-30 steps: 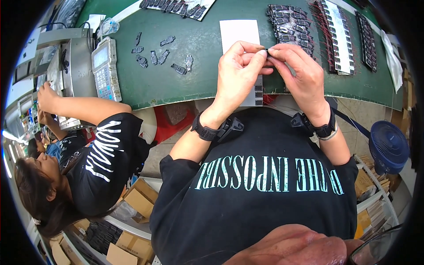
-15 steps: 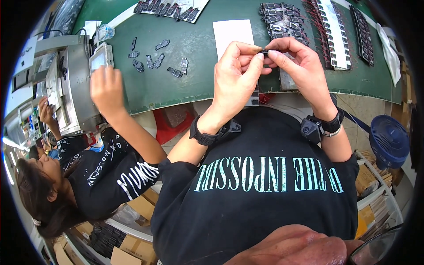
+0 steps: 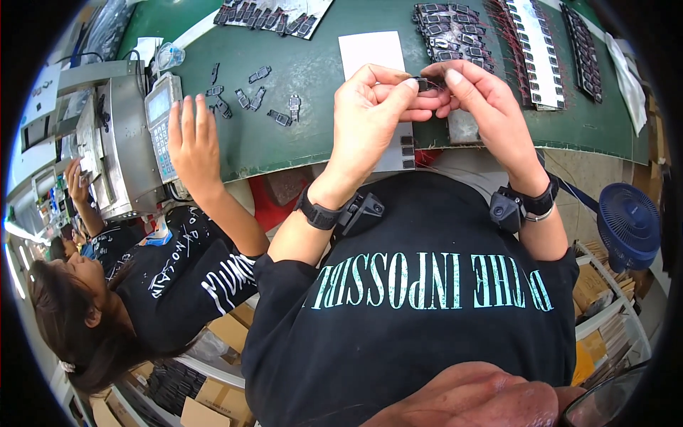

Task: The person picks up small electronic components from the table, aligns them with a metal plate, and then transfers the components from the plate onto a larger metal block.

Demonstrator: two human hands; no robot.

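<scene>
My left hand (image 3: 377, 107) pinches a small black rectangular part (image 3: 425, 84) between thumb and fingers, over the front of the green table. At its right end my right hand (image 3: 484, 99) is closed on the same piece, thumb on top and fingers curled beneath. Fine reddish wires seem to show between the two hands, partly hidden by the fingertips. Beneath the hands lie a white sheet (image 3: 370, 53) and a pale strip (image 3: 395, 153) bearing small dark squares.
Loose black parts (image 3: 257, 98) lie left on the table (image 3: 299, 142); rows of similar parts (image 3: 452, 28) and a wired white strip (image 3: 537, 50) lie right. At left, a co-worker's hand (image 3: 193, 146) is beside a machine's keypad (image 3: 162, 128). A blue fan (image 3: 627, 220) stands right.
My hands have drawn slightly apart, the left one shifting left, and the black part shows more between them. The co-worker's hand has opened and moved right, uncovering the keypad.
</scene>
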